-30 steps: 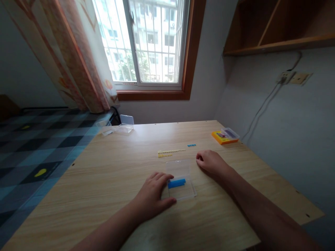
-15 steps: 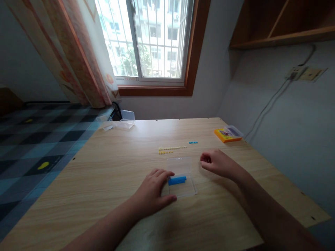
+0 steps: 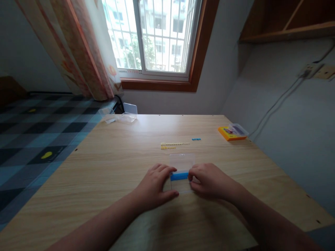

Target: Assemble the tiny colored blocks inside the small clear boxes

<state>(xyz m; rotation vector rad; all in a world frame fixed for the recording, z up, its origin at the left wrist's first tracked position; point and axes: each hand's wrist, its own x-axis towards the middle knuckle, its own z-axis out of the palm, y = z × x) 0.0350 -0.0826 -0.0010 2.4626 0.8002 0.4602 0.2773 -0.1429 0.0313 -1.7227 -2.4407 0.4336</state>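
In front of me lies an open clear plastic box (image 3: 180, 188), its lid (image 3: 182, 160) folded back flat on the table. Blue sticks (image 3: 179, 176) lie side by side along the back of the box. My left hand (image 3: 159, 183) grips the box's left side, thumb at the front and fingers at the back. My right hand (image 3: 208, 179) is closed in a pinch over the box's right side, its fingertips touching the right end of the blue sticks. Whatever sits between those fingertips is hidden.
Beyond the lid, small yellow pieces (image 3: 168, 148) and pale pieces (image 3: 175, 144) stand in rows, with small blue pieces (image 3: 196, 139) to their right. An orange-yellow box (image 3: 230, 134) carries a clear case (image 3: 239, 129) at right. Clear open containers (image 3: 128, 118) stand far left.
My right hand has come left and down from beside the lid to the blue sticks' right end. The sticks' right ends looked uneven before. My left hand stays on the box.
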